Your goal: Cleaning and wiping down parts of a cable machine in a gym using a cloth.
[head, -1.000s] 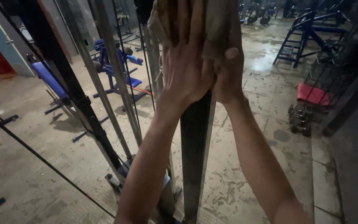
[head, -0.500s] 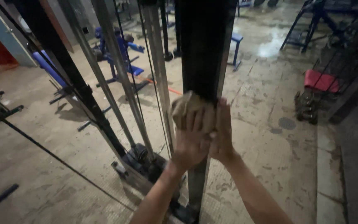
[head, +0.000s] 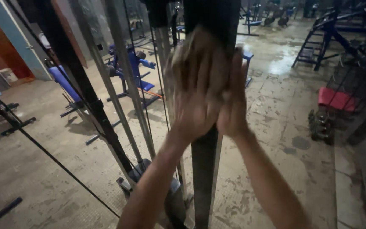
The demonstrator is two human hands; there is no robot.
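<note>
Brownish cloth (head: 191, 51) under both flat hands, against the dark upright post (head: 206, 169).

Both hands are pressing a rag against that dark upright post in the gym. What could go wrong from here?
The cloth sits only under flat palms, so it might slip off the black post. The left hand works close to the thin cables and could brush them. The floor looks wet in patches, so footing may be slippery.
</note>
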